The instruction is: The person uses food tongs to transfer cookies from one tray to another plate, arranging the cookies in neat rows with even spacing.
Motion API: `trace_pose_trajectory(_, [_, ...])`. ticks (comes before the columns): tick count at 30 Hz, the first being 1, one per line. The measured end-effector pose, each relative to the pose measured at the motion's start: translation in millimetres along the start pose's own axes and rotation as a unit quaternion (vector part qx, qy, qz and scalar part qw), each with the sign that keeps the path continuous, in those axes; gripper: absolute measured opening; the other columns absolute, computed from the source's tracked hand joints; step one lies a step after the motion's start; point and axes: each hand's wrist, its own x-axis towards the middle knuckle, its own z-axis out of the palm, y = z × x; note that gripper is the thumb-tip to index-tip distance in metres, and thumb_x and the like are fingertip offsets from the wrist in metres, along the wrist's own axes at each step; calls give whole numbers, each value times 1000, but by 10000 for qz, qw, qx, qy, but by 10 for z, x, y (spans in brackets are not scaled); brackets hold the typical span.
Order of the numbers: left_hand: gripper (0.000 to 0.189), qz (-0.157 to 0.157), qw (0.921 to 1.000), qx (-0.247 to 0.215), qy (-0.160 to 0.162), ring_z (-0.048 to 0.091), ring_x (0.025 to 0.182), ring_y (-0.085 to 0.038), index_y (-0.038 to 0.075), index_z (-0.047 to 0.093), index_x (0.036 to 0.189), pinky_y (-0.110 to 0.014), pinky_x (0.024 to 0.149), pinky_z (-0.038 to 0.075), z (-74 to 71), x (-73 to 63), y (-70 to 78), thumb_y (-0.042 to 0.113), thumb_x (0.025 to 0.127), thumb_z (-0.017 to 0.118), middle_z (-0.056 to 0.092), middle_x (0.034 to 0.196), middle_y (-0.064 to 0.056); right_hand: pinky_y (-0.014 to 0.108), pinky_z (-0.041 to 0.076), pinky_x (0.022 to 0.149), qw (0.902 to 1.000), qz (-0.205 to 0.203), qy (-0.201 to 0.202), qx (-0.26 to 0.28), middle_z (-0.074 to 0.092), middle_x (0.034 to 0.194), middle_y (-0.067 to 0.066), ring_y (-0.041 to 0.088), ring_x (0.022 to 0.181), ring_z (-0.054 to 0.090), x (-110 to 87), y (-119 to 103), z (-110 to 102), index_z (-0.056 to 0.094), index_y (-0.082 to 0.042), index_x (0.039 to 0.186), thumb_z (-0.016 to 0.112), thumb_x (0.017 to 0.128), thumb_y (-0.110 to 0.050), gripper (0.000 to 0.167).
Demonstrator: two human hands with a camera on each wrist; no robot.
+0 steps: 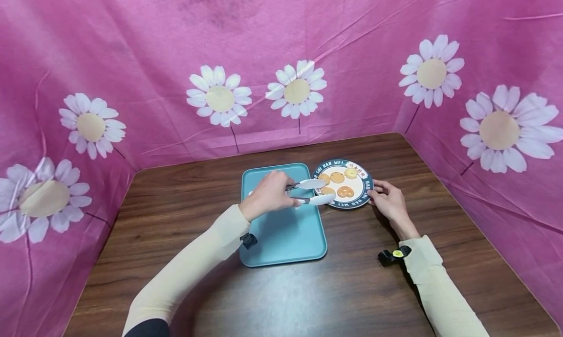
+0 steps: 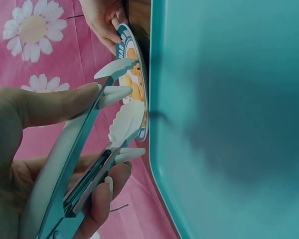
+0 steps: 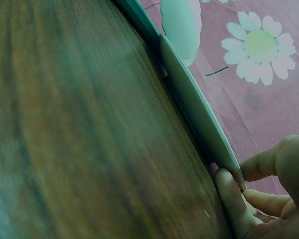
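Note:
My left hand (image 1: 270, 196) grips a pair of tongs (image 2: 65, 164) with white scalloped tips, above the blue-green tray (image 1: 286, 239). The tong tips stand apart and reach over the left part of a round plate (image 1: 361, 200). On the plate, which has a dark lettered rim, are several cookies, among them a pretzel-shaped one (image 1: 345, 191), a plain round one (image 1: 337, 177) and a yellow ring-shaped one (image 1: 351, 173). My right hand (image 1: 390, 200) holds the plate's right rim, thumb on top and fingers beneath, as the right wrist view shows.
Tray and plate stand side by side on a dark wooden table (image 1: 176, 219), the plate at the tray's upper right edge. Pink cloth (image 1: 352, 58) printed with white daisies hangs behind the table and along both its sides.

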Motion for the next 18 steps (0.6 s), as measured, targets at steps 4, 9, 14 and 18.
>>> trace_pose_trajectory(4, [37, 97, 9997, 68, 198, 42, 58, -9, 6, 81, 105, -25, 55, 32, -24, -75, -60, 32, 80, 90, 60, 69, 1, 15, 58, 72, 10000, -12, -11, 5, 65, 119, 18, -11, 74, 62, -1, -9, 5, 53, 4, 148, 61, 101, -9, 49])
trace_pose_trajectory(9, [46, 95, 9987, 41, 500, 41, 61, -10, 9, 79, 117, -26, 56, 31, -70, -196, -146, 36, 81, 90, 54, 65, 0, 16, 59, 72, 10000, 20, -26, -36, 65, 118, 15, -11, 75, 62, 2, -6, 9, 52, 3, 149, 61, 102, -10, 50])
trace_pose_trajectory(14, [60, -25, 9968, -158, 782, 35, 60, -10, 8, 74, 130, -27, 56, 29, -119, -336, -262, 37, 80, 91, 44, 62, 4, 16, 59, 72, 10000, 38, -24, -64, 64, 119, 16, -12, 75, 63, 3, 8, 4, 52, 3, 149, 61, 102, -11, 50])
trace_pose_trajectory(18, [68, -342, 9940, -331, 987, 32, 59, -10, 10, 70, 136, -27, 54, 28, -167, -452, -378, 41, 79, 91, 38, 64, 6, 15, 58, 73, 10000, 1, -88, 18, 62, 126, 23, -13, 77, 62, -6, -7, 0, 50, 4, 150, 60, 102, -10, 51])
